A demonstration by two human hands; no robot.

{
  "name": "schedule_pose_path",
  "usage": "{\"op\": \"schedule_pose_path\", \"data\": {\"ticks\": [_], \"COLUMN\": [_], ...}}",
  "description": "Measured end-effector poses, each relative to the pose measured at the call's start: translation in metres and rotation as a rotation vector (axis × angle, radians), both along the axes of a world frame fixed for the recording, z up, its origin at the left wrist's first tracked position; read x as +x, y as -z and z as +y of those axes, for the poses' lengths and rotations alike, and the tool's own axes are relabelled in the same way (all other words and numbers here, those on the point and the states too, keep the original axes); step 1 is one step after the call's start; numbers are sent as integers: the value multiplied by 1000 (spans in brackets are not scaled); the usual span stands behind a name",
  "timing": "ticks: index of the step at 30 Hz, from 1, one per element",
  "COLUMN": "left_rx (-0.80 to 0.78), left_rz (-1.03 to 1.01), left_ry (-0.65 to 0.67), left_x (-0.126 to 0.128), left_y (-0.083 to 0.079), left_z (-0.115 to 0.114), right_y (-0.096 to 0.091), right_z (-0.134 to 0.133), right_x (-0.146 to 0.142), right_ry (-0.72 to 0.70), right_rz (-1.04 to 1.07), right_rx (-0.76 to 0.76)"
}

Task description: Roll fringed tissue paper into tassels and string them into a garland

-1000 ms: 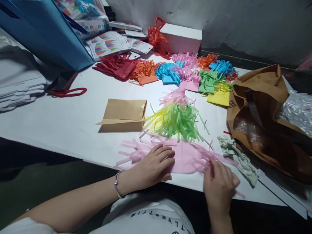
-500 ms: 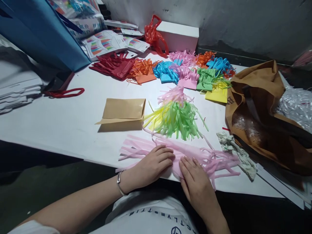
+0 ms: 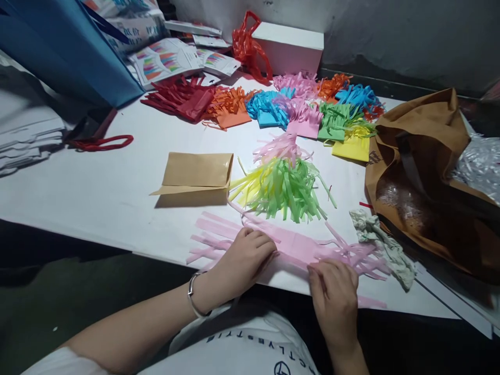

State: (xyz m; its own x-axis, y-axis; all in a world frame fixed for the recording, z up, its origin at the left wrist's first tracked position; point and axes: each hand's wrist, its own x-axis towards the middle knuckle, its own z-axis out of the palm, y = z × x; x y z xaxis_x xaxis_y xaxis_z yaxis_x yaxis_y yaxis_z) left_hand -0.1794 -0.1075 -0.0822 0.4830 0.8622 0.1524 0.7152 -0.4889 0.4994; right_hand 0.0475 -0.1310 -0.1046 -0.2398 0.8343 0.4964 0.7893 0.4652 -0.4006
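A pink fringed tissue paper sheet lies along the table's front edge, its cut strips fanning out left and right of a plain middle band. My left hand, wearing a silver bracelet, has its fingers curled in on the near edge of the sheet, left of the middle. My right hand pinches the same near edge on the right, between thumb and fingers. Just beyond the sheet sits a pile of fringed tissue tassels, green, yellow and pink. Beside that pile stands a folded brown paper piece.
Bundled tassels, including a dark red one, line the back near a white box and a red plastic bag. A brown bag and crumpled cloth lie right; a blue bag stands left.
Both hands have gone from lying flat on the pink sheet to curled fingers at its near edge. My right hand has shifted right, away from the left, and the middle band shows flatter.
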Motion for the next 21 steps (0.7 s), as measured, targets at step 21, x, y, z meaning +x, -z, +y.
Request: {"op": "schedule_pose_path", "data": {"ticks": [21], "left_rx": [-102], "left_rz": [381], "left_ry": [-126], "left_x": [-2], "left_y": [-7], "left_z": [57], "right_y": [-14], "right_z": [26], "right_x": [-15], "right_ry": [95], "right_rz": [-249], "right_rx": [128]}}
